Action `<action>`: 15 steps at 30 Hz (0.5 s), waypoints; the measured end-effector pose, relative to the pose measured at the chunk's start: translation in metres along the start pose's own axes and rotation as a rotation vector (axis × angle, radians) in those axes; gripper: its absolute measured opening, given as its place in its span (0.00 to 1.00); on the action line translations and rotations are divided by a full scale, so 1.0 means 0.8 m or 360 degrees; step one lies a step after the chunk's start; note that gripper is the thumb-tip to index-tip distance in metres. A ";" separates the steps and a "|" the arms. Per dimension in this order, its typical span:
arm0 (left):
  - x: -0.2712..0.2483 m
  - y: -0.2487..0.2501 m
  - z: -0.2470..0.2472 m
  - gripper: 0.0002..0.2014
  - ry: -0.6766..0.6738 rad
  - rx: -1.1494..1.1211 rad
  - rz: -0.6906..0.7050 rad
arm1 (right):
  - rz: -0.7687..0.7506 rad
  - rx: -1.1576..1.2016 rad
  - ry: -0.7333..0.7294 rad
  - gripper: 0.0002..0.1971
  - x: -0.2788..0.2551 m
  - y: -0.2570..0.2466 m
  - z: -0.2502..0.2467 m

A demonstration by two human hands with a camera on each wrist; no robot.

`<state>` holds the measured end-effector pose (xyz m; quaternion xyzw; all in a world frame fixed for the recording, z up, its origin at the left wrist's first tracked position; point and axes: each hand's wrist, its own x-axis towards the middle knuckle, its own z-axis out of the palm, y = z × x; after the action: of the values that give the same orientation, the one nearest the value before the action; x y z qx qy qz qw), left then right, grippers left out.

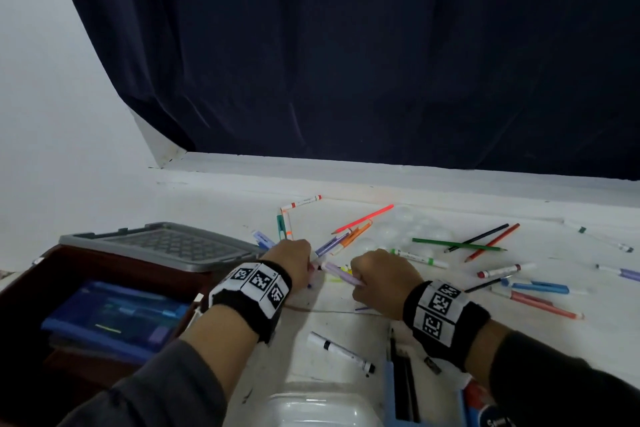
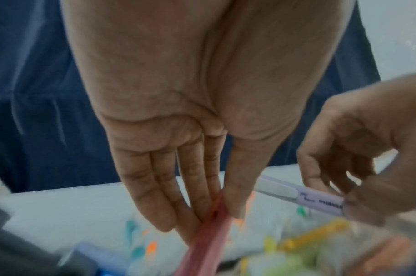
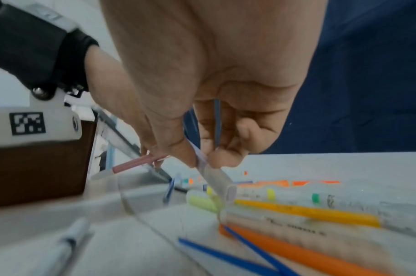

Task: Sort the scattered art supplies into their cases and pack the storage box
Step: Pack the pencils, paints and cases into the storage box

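Currently the collection step is in hand: both hands work at centre frame of the head view, amid markers and pencils scattered over the white tabletop (image 1: 346,326).

1. Left hand (image 1: 292,258): thumb and fingers pinch a pink marker (image 2: 208,242). The left wrist view shows it clamped between the thumb tip and the near-straight fingers.
2. Right hand (image 1: 379,279): fingers curled round a lilac marker (image 1: 341,274), cap end pointing toward the left hand. The two hands sit just beside each other, not touching.
3. Storage box (image 1: 52,274): dark, at lower left of frame, w/ a blue case (image 1: 114,319) inside. A grey lid (image 1: 162,244) lies at its far edge.
4. Remaining items: green pencil (image 1: 459,244), neon orange pencil (image 1: 363,218), black-capped marker (image 1: 341,352) at lower centre, plus others spread to the right. A clear container (image 1: 311,406) sits at bottom centre; whether it is a marker case can't be told, approx. half is out of frame.

Next move, as judged: carry both markers to the matching case and lay them parallel, then return for the rest. Sorting appears to be at an early stage.
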<state>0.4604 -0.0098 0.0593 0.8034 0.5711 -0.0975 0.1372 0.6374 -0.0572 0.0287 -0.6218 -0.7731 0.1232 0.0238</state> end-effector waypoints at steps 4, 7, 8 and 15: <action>-0.040 0.012 -0.031 0.06 0.0421 -0.0584 0.0180 | 0.0092 0.0533 0.0372 0.07 -0.040 -0.001 -0.033; -0.079 0.016 -0.050 0.09 0.0679 -0.1043 0.0367 | 0.0076 0.0952 0.0576 0.11 -0.077 -0.015 -0.062; -0.091 0.016 -0.055 0.10 0.0729 -0.1186 0.0427 | 0.0062 0.1109 0.0598 0.15 -0.090 -0.022 -0.070; -0.183 0.011 -0.050 0.10 0.0785 -0.1968 0.0698 | 0.0094 0.1699 0.0630 0.37 -0.162 -0.070 -0.075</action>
<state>0.4210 -0.1296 0.1436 0.6733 0.3610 0.4603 0.4521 0.6247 -0.1837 0.1144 -0.5561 -0.5669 0.3783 0.4756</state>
